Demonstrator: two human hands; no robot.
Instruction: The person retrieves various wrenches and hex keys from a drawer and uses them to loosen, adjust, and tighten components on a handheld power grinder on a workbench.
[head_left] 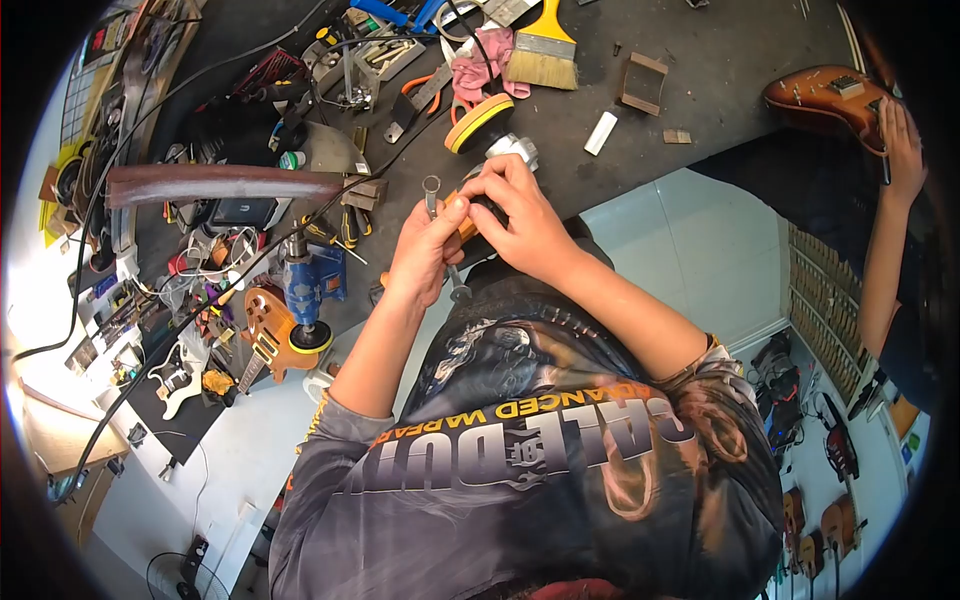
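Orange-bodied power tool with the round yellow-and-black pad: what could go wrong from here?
1. The round yellow-and-black pad sits close to the crumpled pink cloth; if it spun up, it might snag the fabric. Whether the tool has power can't be told from this view.
2. The left hand grips a silver metal wrench right beside the right hand; a slip could knock the right hand's fingers.

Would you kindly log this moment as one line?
left hand: holding silver metal wrench | right hand: over orange-handled polisher | polisher: round yellow-and-black pad fitted
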